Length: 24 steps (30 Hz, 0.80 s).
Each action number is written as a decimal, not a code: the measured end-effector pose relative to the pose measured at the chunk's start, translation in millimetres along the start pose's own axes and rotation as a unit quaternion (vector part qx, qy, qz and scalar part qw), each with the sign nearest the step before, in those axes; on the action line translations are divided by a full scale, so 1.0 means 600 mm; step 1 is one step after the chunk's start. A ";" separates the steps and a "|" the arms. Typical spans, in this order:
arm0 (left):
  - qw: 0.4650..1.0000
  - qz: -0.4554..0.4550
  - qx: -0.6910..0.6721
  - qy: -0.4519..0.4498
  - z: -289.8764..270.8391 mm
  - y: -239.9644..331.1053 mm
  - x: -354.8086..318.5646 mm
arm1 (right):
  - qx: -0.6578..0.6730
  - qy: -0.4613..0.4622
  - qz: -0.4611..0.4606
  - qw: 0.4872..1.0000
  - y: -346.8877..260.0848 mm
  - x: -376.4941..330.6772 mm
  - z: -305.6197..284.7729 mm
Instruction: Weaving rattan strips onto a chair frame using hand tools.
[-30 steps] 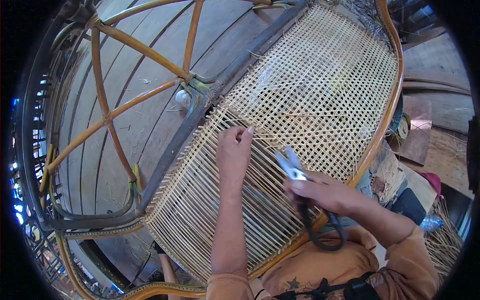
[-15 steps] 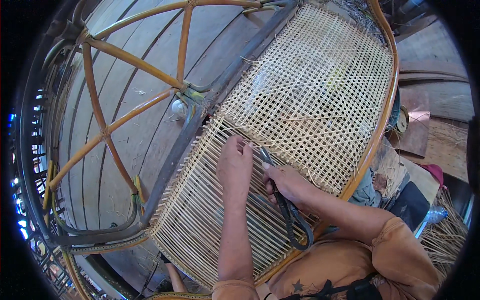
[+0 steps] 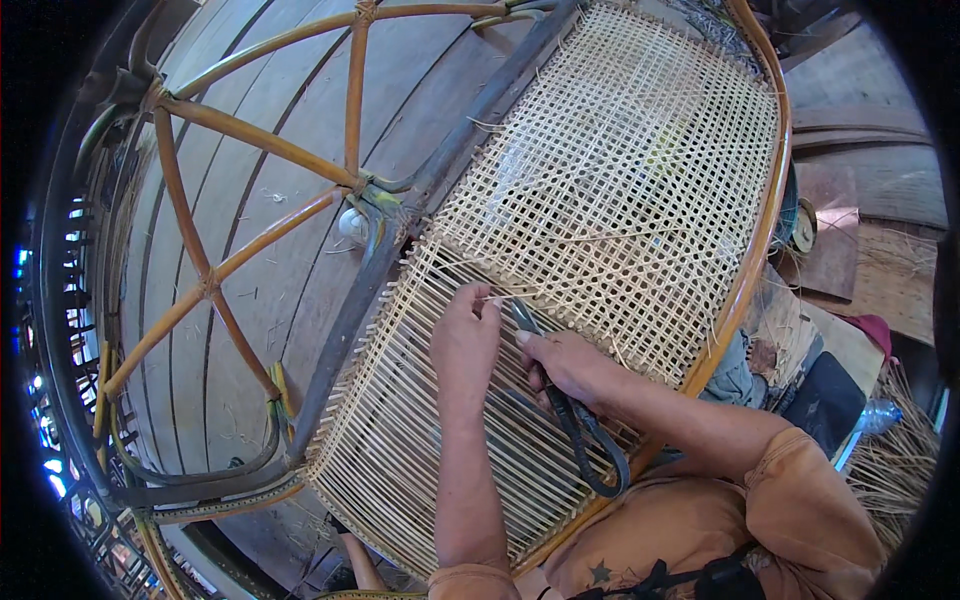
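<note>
A woven cane panel (image 3: 620, 170) in a curved rattan frame (image 3: 765, 230) lies before me. Its far part is a close mesh; the near part has only parallel strands (image 3: 400, 430). At the border between the two, my left hand (image 3: 466, 335) is closed in a pinch on a thin cane strand (image 3: 500, 298). My right hand (image 3: 570, 365) grips pliers with two long dark handles (image 3: 580, 450), one curled at its end. Their metal tip points at the strand beside my left fingertips; whether the jaws hold it is too small to tell.
At left stands a rattan framework of crossed poles (image 3: 210, 285) over a plank floor (image 3: 270, 240). A dark pole (image 3: 340, 360) runs along the panel's left edge. On the right are a grey cloth (image 3: 735, 375), a plastic bottle (image 3: 878, 415) and a bundle of loose cane (image 3: 895, 480).
The whole view has shifted slightly. Both hands stay at nearly the same spot on the panel, the left still pinching the strand and the right still gripping the pliers.
</note>
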<state>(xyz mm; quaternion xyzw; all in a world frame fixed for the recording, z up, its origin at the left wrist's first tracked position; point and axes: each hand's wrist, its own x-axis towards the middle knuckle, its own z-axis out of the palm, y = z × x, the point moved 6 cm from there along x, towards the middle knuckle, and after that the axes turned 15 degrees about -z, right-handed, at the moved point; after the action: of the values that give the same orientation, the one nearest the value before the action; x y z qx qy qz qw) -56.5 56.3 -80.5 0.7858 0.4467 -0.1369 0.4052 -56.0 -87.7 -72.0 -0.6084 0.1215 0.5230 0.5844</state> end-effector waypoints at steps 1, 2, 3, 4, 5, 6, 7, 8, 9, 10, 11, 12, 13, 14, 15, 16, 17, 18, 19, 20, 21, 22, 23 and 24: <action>1.000 0.004 -0.013 -0.026 0.002 0.000 0.004 | -0.012 0.002 0.003 1.000 0.001 0.001 -0.002; 0.998 0.008 -0.027 -0.052 0.005 0.001 0.006 | -0.025 0.004 0.005 1.000 0.002 0.003 -0.003; 0.998 0.009 -0.026 -0.052 0.006 0.001 0.006 | -0.024 0.004 0.005 1.000 0.002 0.004 -0.004; 0.998 0.001 -0.025 -0.056 0.007 0.000 0.006 | -0.024 -0.001 0.000 1.000 0.002 0.006 -0.003; 0.998 -0.006 -0.023 -0.059 0.008 -0.001 0.006 | -0.024 -0.006 -0.005 1.000 0.002 0.008 -0.002; 0.998 -0.006 -0.022 -0.059 0.007 0.000 0.006 | -0.023 -0.006 -0.005 1.000 0.002 0.009 -0.002; 0.996 -0.013 -0.039 -0.074 0.008 -0.002 0.005 | -0.056 -0.011 -0.022 0.998 0.001 0.009 -0.003; 0.994 -0.021 -0.055 -0.088 0.010 -0.004 0.004 | -0.090 -0.016 -0.038 0.995 -0.001 0.010 -0.003; 0.994 -0.020 -0.054 -0.090 0.010 -0.004 0.004 | -0.089 -0.015 -0.038 0.995 0.004 0.012 -0.004; 0.992 -0.024 -0.078 -0.100 0.010 -0.005 0.004 | -0.099 -0.017 -0.055 0.993 0.006 0.015 -0.003; 0.988 -0.028 -0.101 -0.110 0.011 -0.005 0.004 | -0.109 -0.020 -0.071 0.991 0.005 0.017 -0.002; 0.988 -0.027 -0.101 -0.111 0.011 -0.006 0.004 | -0.108 -0.019 -0.072 0.991 0.005 0.017 -0.001; 0.987 -0.025 -0.107 -0.113 0.013 -0.007 0.006 | -0.125 -0.018 -0.080 0.989 0.003 0.018 -0.001; 0.987 -0.024 -0.114 -0.115 0.013 -0.007 0.006 | -0.142 -0.017 -0.088 0.986 0.001 0.019 0.000; 0.986 -0.023 -0.114 -0.115 0.013 -0.005 0.005 | -0.142 -0.016 -0.088 0.986 0.004 0.020 0.000; 0.986 -0.025 -0.116 -0.114 0.010 -0.002 0.004 | -0.147 -0.013 -0.093 0.985 0.007 0.021 0.000; 0.986 -0.028 -0.118 -0.112 0.008 0.002 0.002 | -0.153 -0.009 -0.098 0.983 0.007 0.021 -0.001; 0.986 -0.026 -0.118 -0.113 0.006 0.007 -0.001 | -0.153 -0.008 -0.098 0.983 0.004 0.019 -0.001; 0.985 -0.033 -0.121 -0.118 0.005 0.008 -0.002 | -0.153 -0.012 -0.099 0.983 0.001 0.018 0.000; 0.984 -0.040 -0.124 -0.122 0.006 0.009 -0.002 | -0.153 -0.016 -0.099 0.983 -0.001 0.017 0.001; 0.984 -0.040 -0.123 -0.123 0.006 0.010 -0.003 | -0.153 -0.015 -0.099 0.983 0.001 0.019 0.000; 0.983 -0.042 -0.126 -0.124 0.004 0.011 -0.004 | -0.155 -0.018 -0.102 0.982 0.002 0.020 0.001; 0.983 -0.044 -0.130 -0.125 0.003 0.011 -0.005 | -0.158 -0.021 -0.106 0.982 0.002 0.020 0.002; 0.983 -0.044 -0.129 -0.124 0.004 0.010 -0.004 | -0.157 -0.021 -0.106 0.982 0.001 0.019 0.002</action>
<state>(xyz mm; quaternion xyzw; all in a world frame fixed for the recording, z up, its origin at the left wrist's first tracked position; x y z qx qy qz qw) -52.6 51.6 -77.4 0.6833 0.4407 -0.1924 0.5495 -52.1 -81.4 -80.8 -0.6911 -0.0396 0.4834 0.5359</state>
